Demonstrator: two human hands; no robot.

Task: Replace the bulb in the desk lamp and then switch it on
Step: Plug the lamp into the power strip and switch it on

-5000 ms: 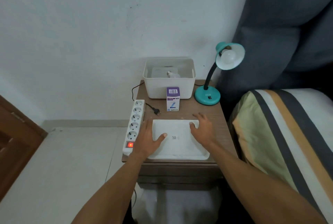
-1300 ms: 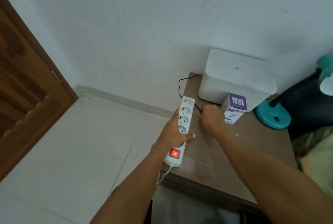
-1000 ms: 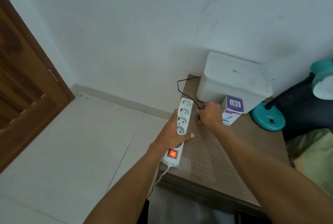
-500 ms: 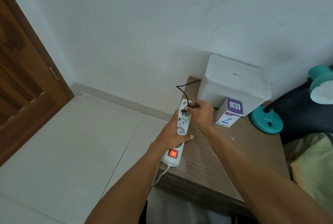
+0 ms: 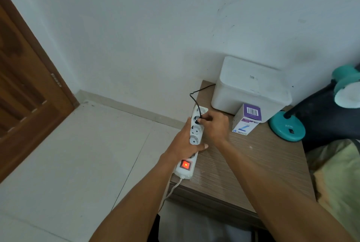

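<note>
A white power strip (image 5: 195, 133) with a lit red switch (image 5: 185, 164) lies along the left edge of the wooden bedside table (image 5: 241, 162). My left hand (image 5: 183, 142) grips the strip around its middle. My right hand (image 5: 213, 125) pinches the lamp's black plug (image 5: 198, 120), which sits in a socket near the strip's far end. The black cord (image 5: 196, 96) loops back behind the box. The teal desk lamp's base (image 5: 286, 128) stands at the right, and its shade with a white bulb (image 5: 347, 93) shows at the frame's edge.
A lidded white storage box (image 5: 249, 90) stands at the back of the table against the wall. A purple and white bulb carton (image 5: 246, 122) stands in front of it. A striped pillow (image 5: 341, 183) lies at the right, a wooden door (image 5: 25, 86) at the left.
Five seconds ago both hands held the box's white lid flat on the table; it is now on the box. My right hand carried the plug to the strip and into a socket.
</note>
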